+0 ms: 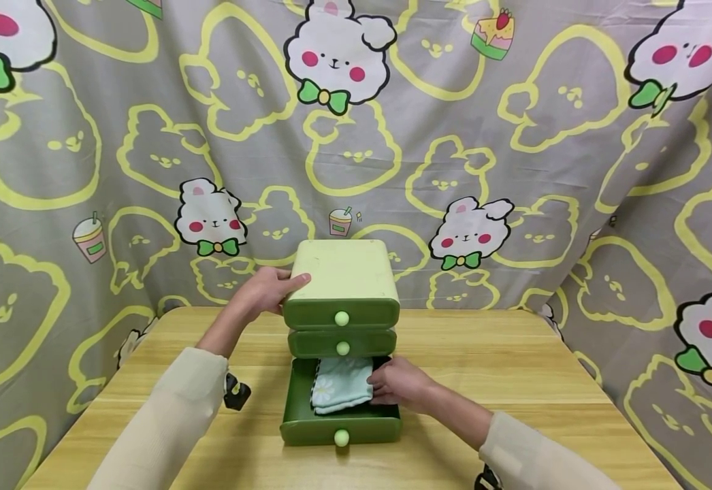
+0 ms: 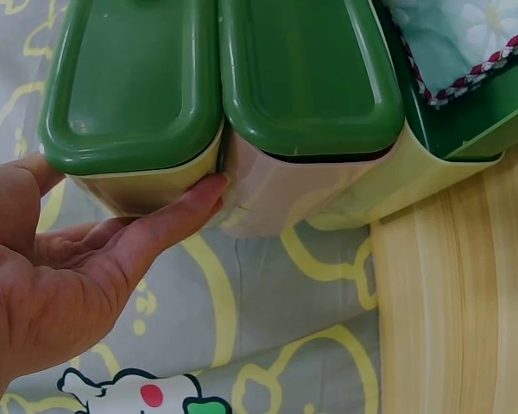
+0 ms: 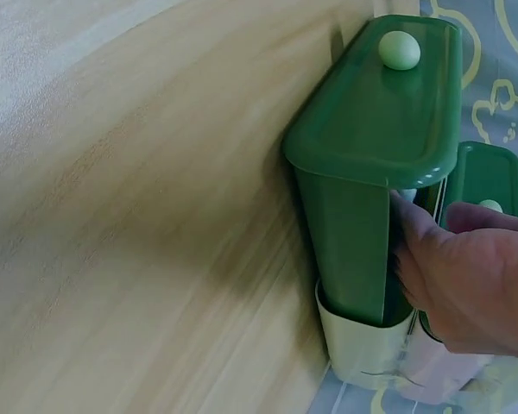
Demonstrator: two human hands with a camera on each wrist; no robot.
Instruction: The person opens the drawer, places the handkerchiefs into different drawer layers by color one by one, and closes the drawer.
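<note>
Small green drawer chest (image 1: 342, 286) stands at the middle of the wooden table (image 1: 515, 367), three drawers stacked. Top two drawers pushed in; bottom drawer (image 1: 339, 422) pulled out toward the person, pale round knob (image 1: 342, 437) at its 6 o'clock edge.

Folded light-blue cloth (image 1: 340, 384) with a daisy print lies inside the open drawer, filling its left and centre.

Left hand (image 1: 267, 289) rests on the chest at its 9 o'clock side, thumb on the pale top, fingers (image 2: 168, 220) fairly straight along the side wall, pressing and not curled round anything.

Right hand (image 1: 400, 382) sits in the drawer at 3 o'clock of the cloth, fingers touching the cloth's edge; whether they pinch it I cannot tell.

Cartoon-rabbit curtain (image 1: 515, 136) hangs behind, from 9 through 12 to 3 o'clock.
</note>
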